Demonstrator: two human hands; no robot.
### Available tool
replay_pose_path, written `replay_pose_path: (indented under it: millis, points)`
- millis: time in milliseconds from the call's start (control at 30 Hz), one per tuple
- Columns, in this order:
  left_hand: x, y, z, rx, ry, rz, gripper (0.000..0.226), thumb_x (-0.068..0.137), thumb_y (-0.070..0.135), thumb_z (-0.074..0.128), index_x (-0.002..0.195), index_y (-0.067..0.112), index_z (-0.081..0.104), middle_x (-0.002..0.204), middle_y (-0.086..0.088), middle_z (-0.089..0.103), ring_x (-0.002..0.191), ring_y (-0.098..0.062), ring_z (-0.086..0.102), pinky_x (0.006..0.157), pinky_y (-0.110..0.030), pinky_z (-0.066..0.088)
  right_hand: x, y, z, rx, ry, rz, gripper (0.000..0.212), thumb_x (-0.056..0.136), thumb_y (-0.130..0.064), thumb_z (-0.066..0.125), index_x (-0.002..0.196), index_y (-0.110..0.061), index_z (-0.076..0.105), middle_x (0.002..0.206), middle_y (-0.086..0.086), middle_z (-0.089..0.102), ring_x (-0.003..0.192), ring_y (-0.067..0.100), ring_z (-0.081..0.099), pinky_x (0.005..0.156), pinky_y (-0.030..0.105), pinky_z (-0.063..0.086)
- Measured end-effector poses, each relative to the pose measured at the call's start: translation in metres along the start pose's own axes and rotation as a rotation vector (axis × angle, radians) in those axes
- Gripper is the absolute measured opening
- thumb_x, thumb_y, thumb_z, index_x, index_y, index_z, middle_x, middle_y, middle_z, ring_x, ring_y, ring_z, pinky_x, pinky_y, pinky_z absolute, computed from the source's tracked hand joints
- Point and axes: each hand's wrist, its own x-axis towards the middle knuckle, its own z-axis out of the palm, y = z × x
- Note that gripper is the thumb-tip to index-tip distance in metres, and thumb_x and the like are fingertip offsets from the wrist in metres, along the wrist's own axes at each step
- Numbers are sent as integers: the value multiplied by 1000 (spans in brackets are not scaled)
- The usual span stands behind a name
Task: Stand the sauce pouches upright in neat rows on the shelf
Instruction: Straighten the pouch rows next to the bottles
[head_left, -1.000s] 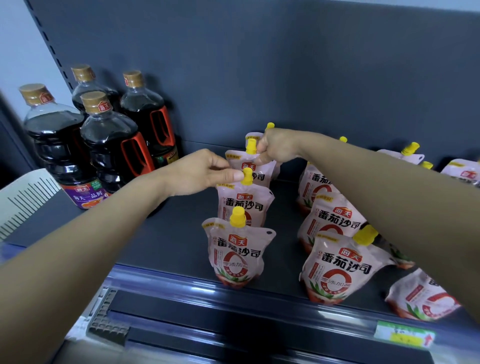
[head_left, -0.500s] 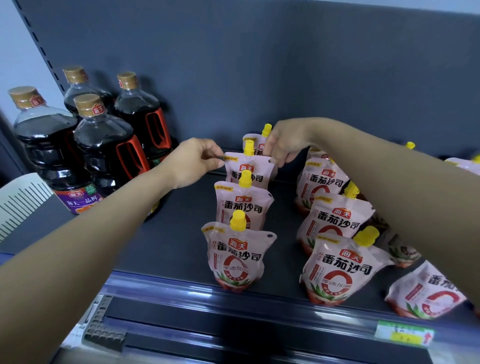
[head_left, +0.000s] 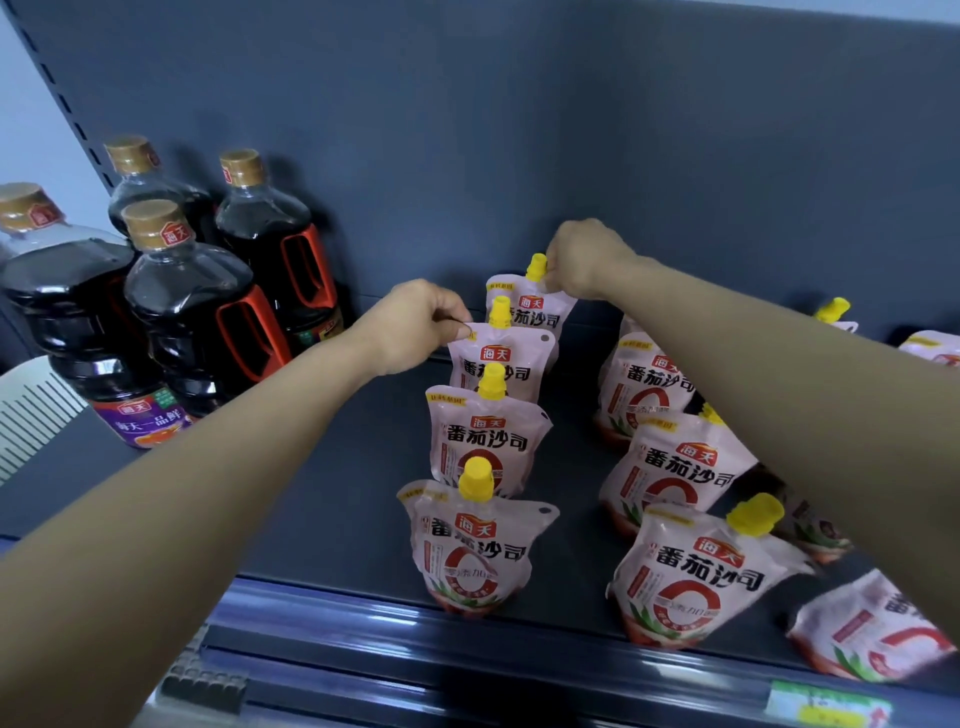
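Left hand (head_left: 410, 327) pinches third pouch (head_left: 501, 364); right hand (head_left: 584, 260) pinches rearmost pouch (head_left: 540, 306).

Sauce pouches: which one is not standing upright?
The pouch at the front right corner lies tipped over by the shelf edge, no cap showing; the others stand with yellow caps up.

Shop, metal shelf (head_left: 332, 519) with price tag (head_left: 826, 704), rows of sauce pouches (head_left: 483, 441), soy bottles (head_left: 187, 306)
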Motion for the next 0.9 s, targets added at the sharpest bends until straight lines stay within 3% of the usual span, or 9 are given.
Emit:
replay_pose_path:
  millis: [67, 200, 400, 533, 633, 733, 900]
  points:
    - [2, 0, 1, 5, 0, -11, 10, 87, 11, 61, 90, 8, 69, 87, -4, 67, 81, -14, 57, 77, -21, 41, 1, -2, 4, -10, -24, -12, 28, 79, -22, 72, 65, -8, 52, 84, 10, 54, 79, 29, 53, 67, 31, 41]
    - [5, -3, 1, 3, -23, -19, 10, 87, 9, 60, 86, 8, 70, 87, -8, 69, 80, -14, 57, 80, -26, 46, 4, -2, 8, 30, -54, -30, 16, 80, -22, 72, 89, -10, 69, 86, 6, 59, 84, 26, 55, 71, 28, 43]
    - [7, -4, -2, 4, -42, -8, 11, 87, 7, 60, 83, 9, 70, 81, -4, 67, 77, -12, 57, 76, -22, 44, 9, -7, 5, 12, -138, -50, 27, 88, -18, 64, 67, -12, 48, 67, 4, 45, 77, 20, 43, 54, 27, 33]
    - [6, -4, -1, -1, -46, 0, 12, 87, 6, 59, 85, 9, 71, 83, -4, 68, 79, -13, 58, 81, -26, 47, 8, -7, 2, 16, -193, -83, 18, 91, -21, 63, 84, -9, 51, 85, 8, 46, 80, 20, 42, 68, 26, 35]
    - [4, -4, -2, -12, -44, -5, 11, 87, 6, 60, 85, 8, 71, 84, -6, 69, 81, -15, 60, 84, -31, 50, 4, -8, -1, 59, -222, -100, 19, 91, -24, 63, 90, -6, 56, 88, 10, 46, 81, 20, 42, 72, 25, 34]
    - [1, -5, -2, -34, -46, -12, 10, 87, 5, 60, 85, 7, 70, 86, -9, 70, 80, -14, 61, 86, -34, 52, 3, -8, 0, 52, -233, -102, 37, 93, -27, 59, 109, 6, 63, 91, 10, 46, 83, 21, 42, 74, 25, 34]
    - [-2, -4, -1, -27, -43, -24, 12, 87, 4, 59, 85, 8, 70, 85, -5, 70, 80, -13, 61, 81, -26, 52, -5, -12, -4, 46, -249, -76, 25, 96, -27, 53, 104, -5, 61, 90, 12, 49, 81, 22, 44, 69, 25, 37]
